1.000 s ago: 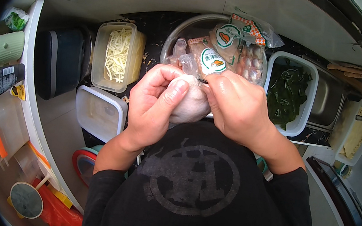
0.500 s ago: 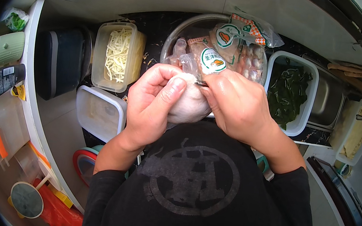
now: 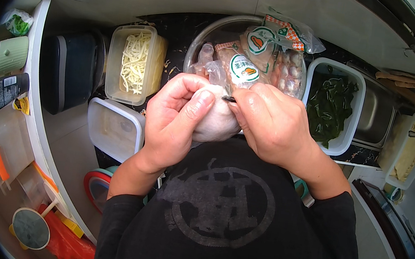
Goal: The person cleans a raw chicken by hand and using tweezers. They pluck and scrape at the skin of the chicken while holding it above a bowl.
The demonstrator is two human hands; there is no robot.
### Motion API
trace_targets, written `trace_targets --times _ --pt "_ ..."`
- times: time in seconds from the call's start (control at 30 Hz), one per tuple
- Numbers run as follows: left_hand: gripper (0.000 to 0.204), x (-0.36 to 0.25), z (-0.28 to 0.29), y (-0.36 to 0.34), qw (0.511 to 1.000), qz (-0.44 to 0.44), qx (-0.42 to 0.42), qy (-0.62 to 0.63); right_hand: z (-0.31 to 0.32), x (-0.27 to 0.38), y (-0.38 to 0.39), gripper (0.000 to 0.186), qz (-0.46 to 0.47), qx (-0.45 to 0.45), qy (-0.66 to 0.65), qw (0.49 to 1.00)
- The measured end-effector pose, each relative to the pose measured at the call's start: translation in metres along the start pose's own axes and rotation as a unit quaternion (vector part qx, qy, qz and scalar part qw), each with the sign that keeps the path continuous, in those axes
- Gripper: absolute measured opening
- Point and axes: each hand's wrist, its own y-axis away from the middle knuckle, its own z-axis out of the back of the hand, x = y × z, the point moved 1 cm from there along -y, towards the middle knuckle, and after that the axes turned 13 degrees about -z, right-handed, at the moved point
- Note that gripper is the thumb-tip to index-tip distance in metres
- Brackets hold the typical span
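My left hand (image 3: 172,116) is closed round a pale, rounded bundle (image 3: 216,121) with crumpled clear plastic (image 3: 215,71) at its top, its thumb on the near face. My right hand (image 3: 270,123) pinches a small dark object (image 3: 229,99) against that bundle's upper right; what it is I cannot make out. Just beyond both hands a large metal bowl (image 3: 200,39) holds several bags of pinkish food (image 3: 261,62), some printed with green and orange designs.
A tub of pale shreds (image 3: 134,62) and a shallow container (image 3: 116,130) stand left. A tub of dark green leaves (image 3: 329,107), a sink (image 3: 373,116) and another tub (image 3: 404,159) are right. A white shelf edge (image 3: 37,139) runs along the left; dark bins (image 3: 68,71) stand beside it.
My right hand has shifted slightly at the bundle's top, and more of the small dark object shows between its fingers. My left hand is almost unmoved.
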Motion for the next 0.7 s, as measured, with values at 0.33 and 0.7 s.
trace_targets --times 0.33,0.7 --pt "0.015 0.0011 0.0012 0.0009 1.0 -0.002 -0.003 0.002 0.0017 0.0006 0.0019 0.018 0.017 0.008 0.015 1.0" --pt "0.015 -0.0007 0.0014 0.0008 1.0 0.001 0.004 -0.003 0.0017 0.0027 0.0013 0.017 -0.002 0.008 0.002 1.0"
